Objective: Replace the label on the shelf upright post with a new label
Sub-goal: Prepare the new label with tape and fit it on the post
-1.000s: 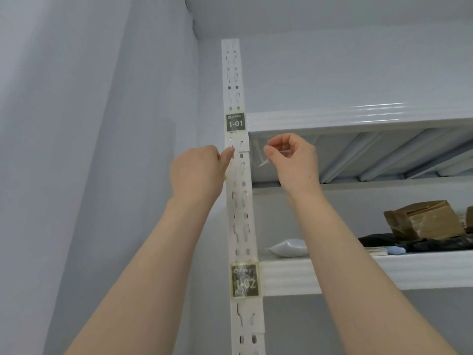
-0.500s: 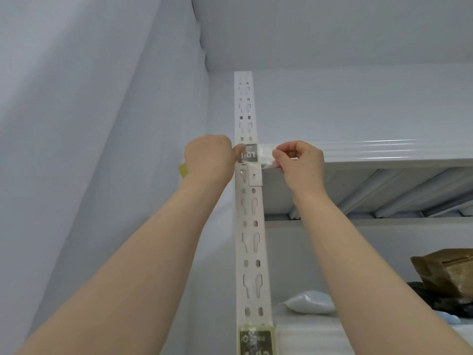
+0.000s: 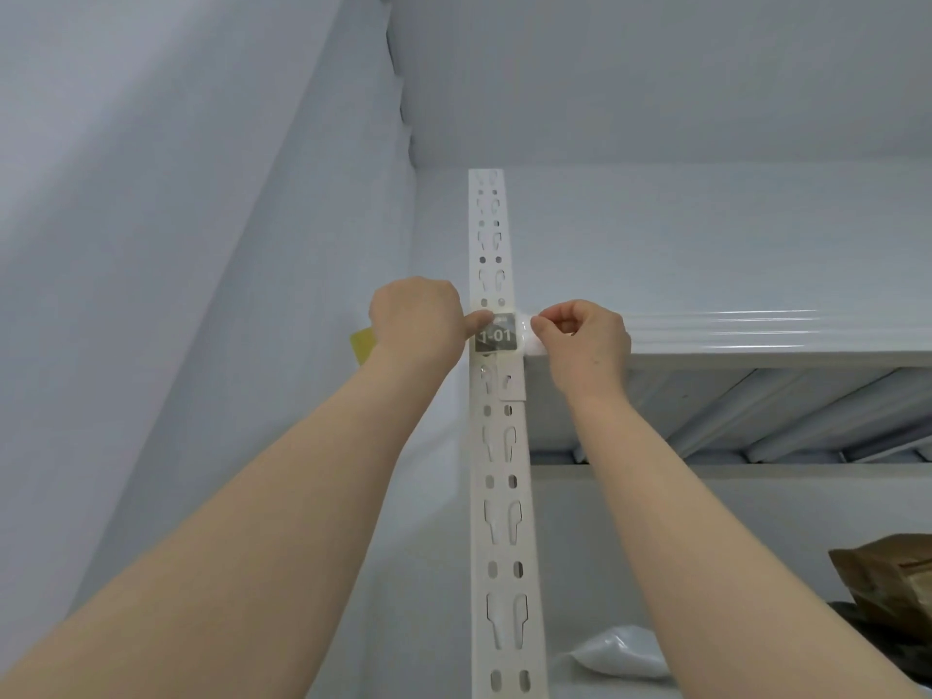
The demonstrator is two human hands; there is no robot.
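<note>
Clear tape [image 3: 528,336] spans the post's [image 3: 504,496] 1-01 label [image 3: 497,336], left hand [image 3: 416,320] pinching it at nine o'clock, right hand [image 3: 587,340] at three.

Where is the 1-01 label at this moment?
In the head view, the 1-01 label sits on the white upright post, between the left hand and right hand.

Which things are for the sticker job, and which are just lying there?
For the job: 1-01 label, upright post, clear film pinched by the right hand, left hand touching the label's edge, yellow piece held behind it.

Just lying about: brown package, white plastic bag.
</note>
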